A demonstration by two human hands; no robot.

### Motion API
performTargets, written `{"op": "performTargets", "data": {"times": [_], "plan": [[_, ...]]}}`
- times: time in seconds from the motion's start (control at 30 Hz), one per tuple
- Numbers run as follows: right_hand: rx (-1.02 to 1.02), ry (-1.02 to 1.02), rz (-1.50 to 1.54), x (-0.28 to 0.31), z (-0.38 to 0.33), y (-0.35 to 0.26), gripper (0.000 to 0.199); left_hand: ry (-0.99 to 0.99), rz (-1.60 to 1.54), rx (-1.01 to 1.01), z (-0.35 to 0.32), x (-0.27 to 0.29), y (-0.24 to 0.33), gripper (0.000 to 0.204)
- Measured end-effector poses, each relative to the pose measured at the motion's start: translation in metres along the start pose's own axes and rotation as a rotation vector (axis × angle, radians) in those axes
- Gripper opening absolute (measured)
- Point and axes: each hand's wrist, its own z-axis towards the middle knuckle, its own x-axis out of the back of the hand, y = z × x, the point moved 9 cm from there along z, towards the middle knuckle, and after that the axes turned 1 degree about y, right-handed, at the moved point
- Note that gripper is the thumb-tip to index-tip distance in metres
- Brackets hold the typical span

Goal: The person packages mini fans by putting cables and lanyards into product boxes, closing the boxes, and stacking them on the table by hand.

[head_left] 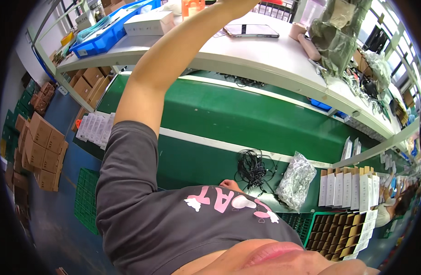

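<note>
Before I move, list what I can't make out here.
Head view, left hand: fingers and anything held, cut off by the top edge.
Head view, right hand: mostly hidden behind the dark shirt; grip unclear.
Head view, plastic bag: contents obscured by crumpled, shiny wrapping.

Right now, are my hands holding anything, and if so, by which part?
Cannot be told: the left hand is cut off by the top edge, and the right hand, near the black cables, is mostly hidden behind the shirt.
</note>
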Motion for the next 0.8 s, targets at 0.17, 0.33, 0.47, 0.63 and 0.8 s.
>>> {"op": "performTargets", "data": {"times": [0.17, 0.33, 0.47, 0.63, 0.8], "plan": [[-0.071, -0.032, 0.078, -0.001, 0.008, 0.015, 0.02, -0.635, -0.333, 0.046, -0.024, -0.099, 0.023, 0.035], [-0.052, -0.064, 0.081, -0.001, 0.011, 0.018, 0.02, -0.75, -0.486, -0.048, -0.04, -0.115, 0.031, 0.047], [-0.064, -0.077, 0.066, 0.002, 0.01, 0.012, 0.02, -0.872, -0.638, 0.056, -0.051, -0.087, 0.048, 0.07], [-0.041, -0.101, 0.11, -0.005, 0.013, 0.021, 0.021, -0.888, -0.613, 0.036, -0.057, -0.046, 0.058, 0.085], [-0.026, -0.103, 0.119, -0.01, 0.013, 0.027, 0.02, -0.925, -0.637, -0.003, -0.067, -0.055, 0.061, 0.092]]}}
